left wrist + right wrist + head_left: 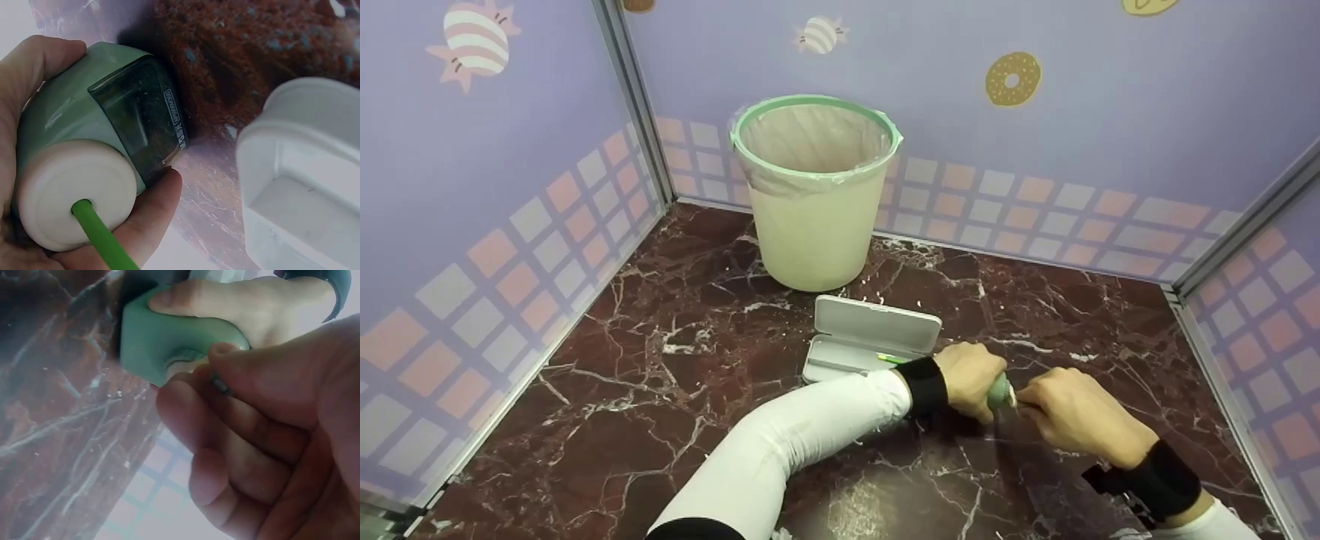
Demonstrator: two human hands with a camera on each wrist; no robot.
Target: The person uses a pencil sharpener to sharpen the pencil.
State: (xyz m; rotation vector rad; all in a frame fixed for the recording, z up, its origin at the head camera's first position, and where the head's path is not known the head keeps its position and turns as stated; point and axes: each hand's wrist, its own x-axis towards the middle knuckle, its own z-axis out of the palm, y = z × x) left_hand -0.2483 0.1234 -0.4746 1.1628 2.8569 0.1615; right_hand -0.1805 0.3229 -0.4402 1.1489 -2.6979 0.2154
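My left hand [971, 375] grips a green pencil sharpener [62, 109] with a dark see-through shavings window, its thumb on one side and fingers round the other. A green pencil [104, 239] is inserted in the sharpener's round white front and runs back toward the left wrist. On the opposite side, my right hand [1069, 405] pinches the sharpener's crank; the fingers hide most of it, with a small grey bit [219, 385] showing between thumb and forefinger. An opened white pencil case [877, 322] lies just left of the left hand.
A cream bin [817, 232] with a green rim and a clear liner stands behind the pencil case, near the back wall. Small pale scraps dot the dark red marbled surface [622, 420]. Purple patterned panels [1035, 150] enclose it at the back and both sides.
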